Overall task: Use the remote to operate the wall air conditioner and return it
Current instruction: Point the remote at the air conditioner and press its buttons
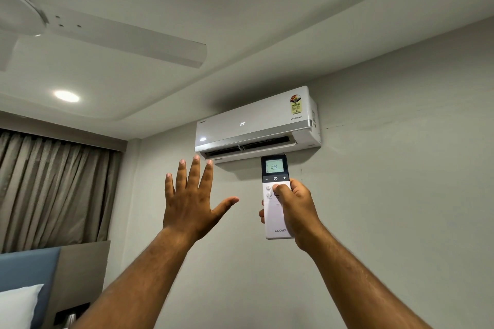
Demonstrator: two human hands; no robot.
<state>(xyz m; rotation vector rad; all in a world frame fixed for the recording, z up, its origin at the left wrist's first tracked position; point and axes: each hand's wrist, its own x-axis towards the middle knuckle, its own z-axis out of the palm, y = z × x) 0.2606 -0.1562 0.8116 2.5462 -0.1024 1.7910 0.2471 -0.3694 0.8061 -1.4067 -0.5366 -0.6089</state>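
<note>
White slim plastic remote [275, 195], screen reading 24, upright in right hand [294, 208], thumb on buttons, just below white wall air conditioner [256, 123]. Left hand [189, 195] empty, fingers spread, raised alongside.

The AC [256, 123] hangs on the wall [387, 195], just under the ceiling. The remote [275, 195], in the right hand [295, 211], sits below it; the left hand [192, 200] is left of the remote. Curtain [53, 187] and fan [80, 32] lie far left.
</note>
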